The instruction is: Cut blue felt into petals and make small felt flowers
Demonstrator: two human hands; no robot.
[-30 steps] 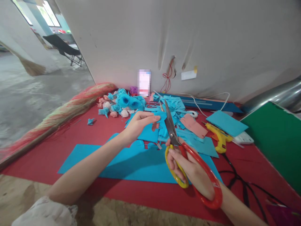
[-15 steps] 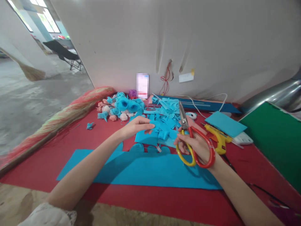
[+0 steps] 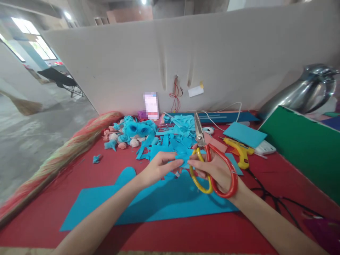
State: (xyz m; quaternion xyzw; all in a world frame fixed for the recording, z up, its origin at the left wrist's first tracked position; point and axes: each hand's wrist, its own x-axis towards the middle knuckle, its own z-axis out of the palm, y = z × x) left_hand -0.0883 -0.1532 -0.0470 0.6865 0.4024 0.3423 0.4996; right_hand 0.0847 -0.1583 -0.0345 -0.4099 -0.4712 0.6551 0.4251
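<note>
My right hand (image 3: 217, 170) grips a pair of scissors (image 3: 209, 161) with one yellow and one red handle, blades closed and pointing up and away. My left hand (image 3: 159, 167) pinches a small blue felt piece (image 3: 184, 156) with its fingertips. The fingertips of both hands meet over that piece. Under both hands lies a large blue felt sheet (image 3: 148, 202) with a scalloped upper edge, spread on a red mat (image 3: 186, 233).
A heap of blue felt scraps (image 3: 175, 136) lies beyond the hands, with blue and pink felt roses (image 3: 130, 132) to its left. A yellow glue gun (image 3: 239, 150) and black cable (image 3: 273, 202) lie right. A green board (image 3: 302, 148) stands far right, a white panel (image 3: 186, 67) behind.
My right hand brought the scissors in from the right toward my left hand and the blades closed. My left hand moved nearer me with the blue piece. The camera tilted up.
</note>
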